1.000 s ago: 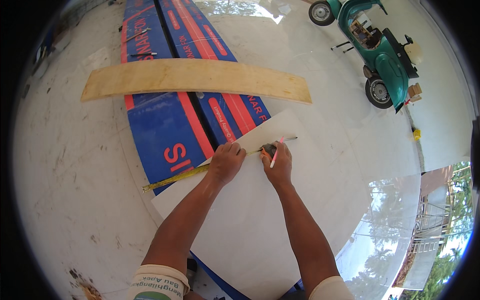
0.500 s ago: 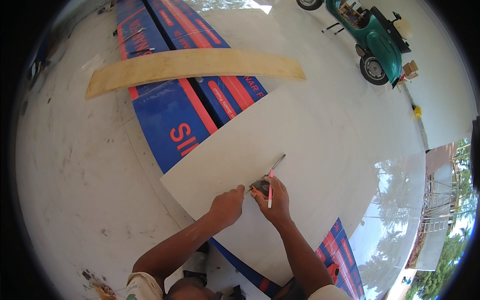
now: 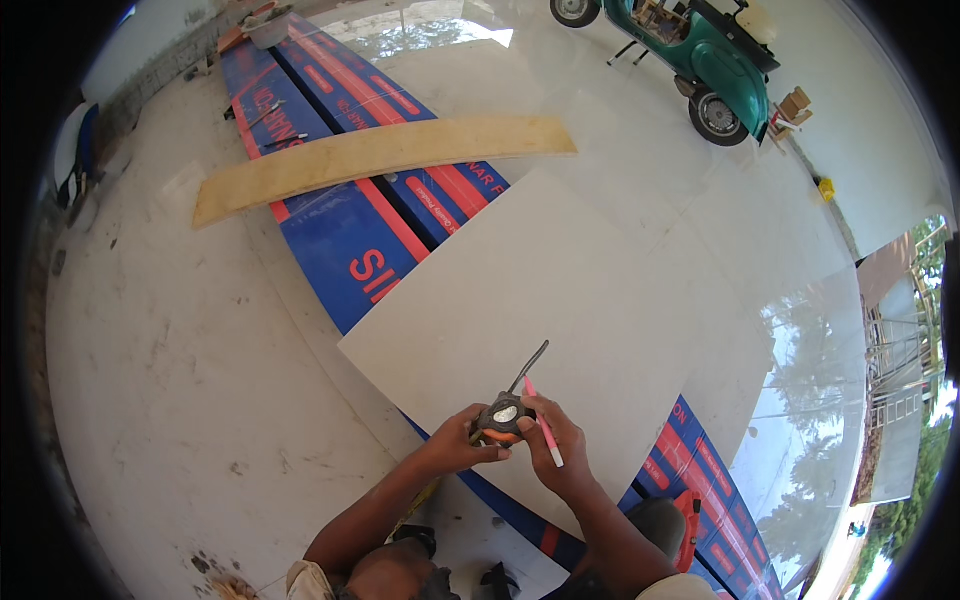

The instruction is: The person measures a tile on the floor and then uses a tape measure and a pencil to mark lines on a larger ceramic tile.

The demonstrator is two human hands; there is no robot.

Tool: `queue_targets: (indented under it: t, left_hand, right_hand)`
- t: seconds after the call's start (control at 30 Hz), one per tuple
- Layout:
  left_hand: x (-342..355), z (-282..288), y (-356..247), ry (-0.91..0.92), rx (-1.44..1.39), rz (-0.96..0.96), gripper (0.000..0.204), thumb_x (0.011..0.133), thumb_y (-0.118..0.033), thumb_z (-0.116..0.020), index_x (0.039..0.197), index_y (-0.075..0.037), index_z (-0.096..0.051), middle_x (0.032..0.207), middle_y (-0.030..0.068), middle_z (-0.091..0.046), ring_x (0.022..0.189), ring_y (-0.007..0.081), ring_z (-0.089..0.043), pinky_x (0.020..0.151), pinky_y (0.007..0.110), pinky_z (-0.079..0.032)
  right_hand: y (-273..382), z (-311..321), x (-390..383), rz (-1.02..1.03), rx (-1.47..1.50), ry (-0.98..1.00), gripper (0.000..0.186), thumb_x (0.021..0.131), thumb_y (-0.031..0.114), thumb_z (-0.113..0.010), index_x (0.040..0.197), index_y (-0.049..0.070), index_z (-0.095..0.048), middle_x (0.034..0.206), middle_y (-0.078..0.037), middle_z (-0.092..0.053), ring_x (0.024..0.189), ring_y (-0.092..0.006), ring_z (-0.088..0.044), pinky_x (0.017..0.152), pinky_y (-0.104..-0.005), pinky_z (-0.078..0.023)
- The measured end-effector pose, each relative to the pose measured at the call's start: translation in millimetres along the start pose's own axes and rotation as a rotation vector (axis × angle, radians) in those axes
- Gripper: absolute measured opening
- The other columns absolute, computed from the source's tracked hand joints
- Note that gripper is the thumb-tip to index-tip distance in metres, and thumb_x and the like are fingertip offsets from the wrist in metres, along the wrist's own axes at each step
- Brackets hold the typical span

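A dark grey and orange tape measure is between my hands, over the near part of a large pale tile. My left hand is closed at the tape measure's left side, thumb below and fingers above. With its thumb on the casing, my right hand grips the other side. The same hand also holds a pink pen with a white end, slanting across the fingers. A dark wrist strap sticks out beyond the casing. Under my left forearm a narrow yellow strip shows, partly hidden.
Blue and red printed cardboard runs under the tile, with a long wooden board across it. A red tool lies by my right knee. A green scooter stands far right; a bucket is far left.
Both hands have come nearer to me with the tape measure, which is now turned face up. My left hand has closed in on its side. The view has shifted slightly.
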State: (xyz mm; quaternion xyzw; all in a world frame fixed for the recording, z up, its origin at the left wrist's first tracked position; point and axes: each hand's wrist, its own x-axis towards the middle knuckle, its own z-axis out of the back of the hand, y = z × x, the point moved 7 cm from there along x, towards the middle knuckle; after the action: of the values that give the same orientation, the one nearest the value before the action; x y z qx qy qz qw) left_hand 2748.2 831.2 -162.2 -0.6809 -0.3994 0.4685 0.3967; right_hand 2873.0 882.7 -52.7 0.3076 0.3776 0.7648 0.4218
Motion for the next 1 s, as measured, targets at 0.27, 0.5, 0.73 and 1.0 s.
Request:
queue_targets:
  t: [0.27,0.5,0.73,1.0]
  left_hand:
    - [-35,33,-18,-0.108,-0.336,-0.080,0.077,0.076,-0.056,-0.074,0.122,-0.001,-0.047,0.084,0.0063,-0.059,0.060,0.0074,-0.052,0.053,0.021,-0.043]
    - [-33,53,-25,-0.176,-0.477,-0.205,0.076,0.083,-0.068,-0.056,0.120,-0.002,-0.050,0.093,0.0125,-0.064,0.075,0.0187,-0.064,0.064,0.028,-0.052]
    - [-36,122,-56,-0.302,-0.416,-0.433,0.077,0.078,-0.071,-0.060,0.108,0.000,-0.062,0.101,0.0145,-0.067,0.098,0.0319,-0.067,0.082,0.039,-0.054]
    - [9,103,-34,0.001,-0.634,-0.336,0.083,0.080,-0.065,-0.061,0.123,0.005,-0.049,0.106,0.0168,-0.060,0.088,0.0260,-0.061,0.074,0.032,-0.051]
  right_hand:
    - [-102,1,-41,-0.149,-0.370,-0.217,0.037,0.093,0.015,-0.059,0.123,-0.003,-0.049,0.120,-0.024,-0.059,0.118,-0.0418,-0.053,0.101,-0.0533,-0.039]
    - [-133,-17,-77,-0.048,-0.573,-0.179,0.044,0.089,0.026,-0.065,0.119,-0.002,-0.049,0.133,-0.027,-0.049,0.126,-0.0452,-0.045,0.107,-0.0587,-0.030]
    - [-123,-11,-70,-0.050,-0.560,-0.198,0.041,0.088,0.030,-0.066,0.111,-0.001,-0.052,0.135,-0.030,-0.047,0.128,-0.0459,-0.044,0.107,-0.0594,-0.031]
    - [-135,-13,-67,-0.186,-0.637,-0.129,0.044,0.088,0.036,-0.066,0.111,0.001,-0.053,0.138,-0.029,-0.045,0.131,-0.0434,-0.043,0.109,-0.0570,-0.029]
